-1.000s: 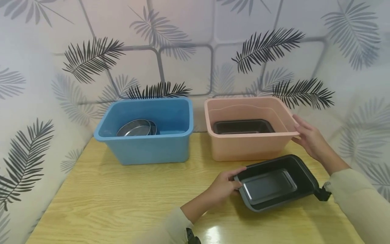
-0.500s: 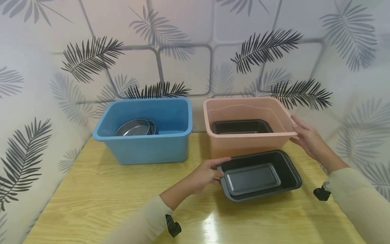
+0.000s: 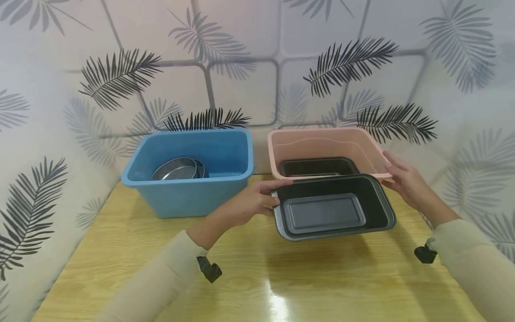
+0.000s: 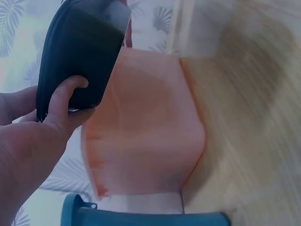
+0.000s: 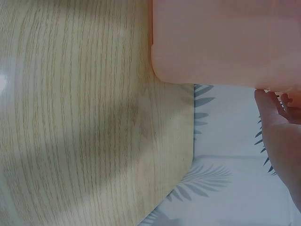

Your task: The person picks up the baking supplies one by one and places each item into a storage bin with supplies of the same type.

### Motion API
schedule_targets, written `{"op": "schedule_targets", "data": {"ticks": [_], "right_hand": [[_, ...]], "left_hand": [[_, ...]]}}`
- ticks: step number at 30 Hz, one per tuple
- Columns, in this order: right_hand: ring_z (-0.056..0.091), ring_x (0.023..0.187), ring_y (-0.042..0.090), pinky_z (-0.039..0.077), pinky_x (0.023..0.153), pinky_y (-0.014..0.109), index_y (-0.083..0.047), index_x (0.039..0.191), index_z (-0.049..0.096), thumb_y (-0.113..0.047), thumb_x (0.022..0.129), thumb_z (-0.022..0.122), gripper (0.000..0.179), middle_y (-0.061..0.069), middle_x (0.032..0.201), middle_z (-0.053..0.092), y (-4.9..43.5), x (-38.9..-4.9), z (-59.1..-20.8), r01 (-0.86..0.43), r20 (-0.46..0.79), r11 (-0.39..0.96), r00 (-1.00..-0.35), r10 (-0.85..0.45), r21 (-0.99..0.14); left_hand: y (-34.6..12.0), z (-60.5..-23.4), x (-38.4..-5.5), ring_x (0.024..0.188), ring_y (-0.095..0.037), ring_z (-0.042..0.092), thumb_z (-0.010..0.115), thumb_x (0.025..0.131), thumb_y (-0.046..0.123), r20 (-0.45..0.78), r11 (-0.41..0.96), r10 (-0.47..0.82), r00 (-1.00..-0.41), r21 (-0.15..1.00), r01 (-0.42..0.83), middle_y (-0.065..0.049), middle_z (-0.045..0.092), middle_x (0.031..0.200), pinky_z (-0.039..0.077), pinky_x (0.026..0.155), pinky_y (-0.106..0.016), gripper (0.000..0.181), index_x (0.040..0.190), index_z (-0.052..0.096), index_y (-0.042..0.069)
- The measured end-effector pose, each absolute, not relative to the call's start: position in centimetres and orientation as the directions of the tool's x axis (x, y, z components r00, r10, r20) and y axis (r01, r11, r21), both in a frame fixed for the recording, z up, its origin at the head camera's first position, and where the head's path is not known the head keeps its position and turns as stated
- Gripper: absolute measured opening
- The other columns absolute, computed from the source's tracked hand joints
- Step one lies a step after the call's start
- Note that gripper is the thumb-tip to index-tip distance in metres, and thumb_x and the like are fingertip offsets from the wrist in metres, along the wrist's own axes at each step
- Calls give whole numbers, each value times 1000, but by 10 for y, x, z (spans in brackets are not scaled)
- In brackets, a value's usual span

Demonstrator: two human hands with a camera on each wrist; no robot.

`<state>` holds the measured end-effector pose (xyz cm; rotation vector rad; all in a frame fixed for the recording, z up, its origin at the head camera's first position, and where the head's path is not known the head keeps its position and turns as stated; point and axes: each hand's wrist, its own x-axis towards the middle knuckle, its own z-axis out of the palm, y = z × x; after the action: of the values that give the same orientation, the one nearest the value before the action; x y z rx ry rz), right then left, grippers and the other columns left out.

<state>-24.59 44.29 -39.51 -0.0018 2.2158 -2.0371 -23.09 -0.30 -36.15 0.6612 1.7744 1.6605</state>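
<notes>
My left hand grips a dark loaf pan by its left end, with fingers and thumb on the rim and wall. The pan is held above the table, its inside tilted toward me, in front of the pink plastic bin. From the left wrist view, the pan's dark underside shows. My right hand holds the bin's right rim; the right wrist view cuts off part of that hand. Inside the pink bin lies another dark rectangular pan, partly hidden by the front rim.
A blue plastic bin stands left of the pink one, with round metal pans inside. Both rest at the back of the wood-grain table, against a leaf-patterned wall covering.
My left hand has carried the loaf pan left and up, from low on the right to in front of the pink bin. My right hand stays at the bin's rim.
</notes>
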Motion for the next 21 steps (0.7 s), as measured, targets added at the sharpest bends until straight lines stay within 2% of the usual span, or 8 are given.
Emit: {"op": "schedule_targets", "data": {"ticks": [4, 7, 9, 11, 13, 16, 19, 21], "right_hand": [[-4, 156, 33, 30, 122, 34, -26, 163, -1, -37, 109, 42, 70, 7, 169, -15, 443, -246, -395, 86, -93, 75, -991, -99, -993], [21, 153, 20, 48, 100, 17, -24, 163, 0, -36, 109, 43, 70, 7, 170, -10, 443, -245, -395, 77, -81, 49, -992, -91, -996], [41, 138, 6, 50, 87, 12, -22, 163, 0, -34, 109, 43, 70, 8, 171, -8, 443, -244, -396, 68, -70, 17, -994, -88, -998], [50, 117, -6, 51, 85, 12, -19, 163, -1, -32, 109, 43, 70, 8, 171, -5, 443, -244, -397, 60, -60, -4, -995, -84, -998], [52, 112, -9, 52, 86, 12, -19, 163, -1, -31, 109, 43, 71, 8, 171, -4, 443, -244, -397, 59, -58, -13, -995, -84, -998], [42, 137, 1, 52, 87, 12, -22, 163, -2, -34, 109, 43, 71, 3, 171, -6, 443, -245, -398, 71, -71, 2, -993, -93, -997], [14, 156, 15, 50, 87, 11, -25, 163, -3, -35, 109, 42, 71, -1, 170, -10, 444, -245, -397, 78, -79, 16, -991, -112, -997], [9, 156, 12, 49, 88, 11, -25, 163, -4, -35, 109, 42, 71, -4, 170, -12, 444, -245, -396, 71, -73, 20, -989, -126, -997]], "left_hand": [[-8, -348, -241, 125, -31, 61, 49, 97, -4, -95, 105, 715, -693, 994, -28, -6, 37, 161, 56, 98, -45, 61, 152, 47, 21], [-8, -339, -248, 115, -23, 63, 48, 98, -1, -103, 137, 707, -699, 991, -8, 4, 38, 156, 55, 99, -45, 59, 151, 49, 27], [-7, -334, -253, 93, -19, 61, 48, 99, 0, -105, 149, 702, -705, 989, 2, 0, 53, 130, 55, 99, -45, 59, 150, 50, 29], [-4, -328, -258, 79, -18, 54, 48, 99, 1, -97, 140, 700, -707, 990, 3, 1, 54, 108, 55, 96, -45, 58, 150, 50, 29], [-3, -324, -264, 68, -18, 46, 48, 99, 0, -91, 132, 698, -710, 991, 3, -1, 47, 90, 56, 91, -42, 58, 150, 50, 28], [0, -322, -275, 61, -15, 40, 47, 99, -1, -81, 118, 696, -714, 993, 3, 3, 52, 115, 53, 78, -35, 58, 151, 49, 26], [4, -320, -287, 60, -14, 33, 45, 100, -2, -86, 113, 688, -720, 994, -12, 2, 44, 140, 49, 72, -31, 59, 151, 48, 26], [7, -317, -295, 68, -14, 45, 44, 100, -3, -94, 102, 682, -726, 994, -34, 3, 34, 154, 49, 74, -31, 59, 151, 48, 26]]}}
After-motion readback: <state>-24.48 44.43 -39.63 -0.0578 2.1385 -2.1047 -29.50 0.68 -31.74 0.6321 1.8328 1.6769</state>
